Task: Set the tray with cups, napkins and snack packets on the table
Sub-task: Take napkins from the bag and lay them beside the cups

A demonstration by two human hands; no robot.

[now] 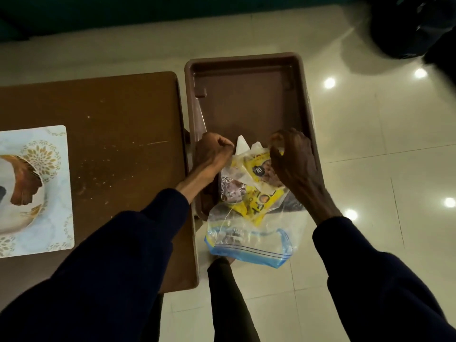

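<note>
So, the brown rectangular plastic tray [246,95] isn't on the table yet, I reckon: it sits just beside the brown wooden table [111,119], off its right edge, over the pale tiled floor [370,144]; can't tell what's holding it up. Inside, at the near end, I see a clear zip-top plastic bag [249,243] w/ yellow snack packets [259,201] and white paper napkins [243,145] spilling out; the bag's blue zip end hangs over the tray's near rim. No cups visible anywhere.

Left hand [213,154] is clenched, pinching what looks like the bag's film or a napkin edge. Right hand [293,159] is curled onto the top packet, fingers pinching near its upper corner.

Progress: early, I'd say. Contents not laid out, cups missing, tray not moved over. Table has a patterned white placemat [49,193] w/ a decorated plate [22,193] at far left.
</note>
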